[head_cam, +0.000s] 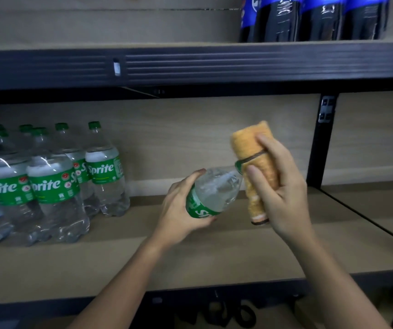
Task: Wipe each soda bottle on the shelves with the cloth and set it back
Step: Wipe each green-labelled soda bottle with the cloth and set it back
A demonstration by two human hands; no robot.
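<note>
Two hands busy: left hand (178, 210) is gripping the Sprite bottle (212, 193) tilted toward 2 o'clock, so the right hand (283, 186), clutching the orange cloth (257, 160), is rubbing its cap.

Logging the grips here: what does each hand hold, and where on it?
The left hand grips the Sprite bottle around its labelled middle. The right hand grips the orange cloth, wrapped over the bottle's cap end.

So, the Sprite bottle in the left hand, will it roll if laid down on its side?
Probably yes: the Sprite bottle looks round and smooth. It seems full of clear liquid, so likely rather heavy. The left hand grips it firmly, tilted.
</note>
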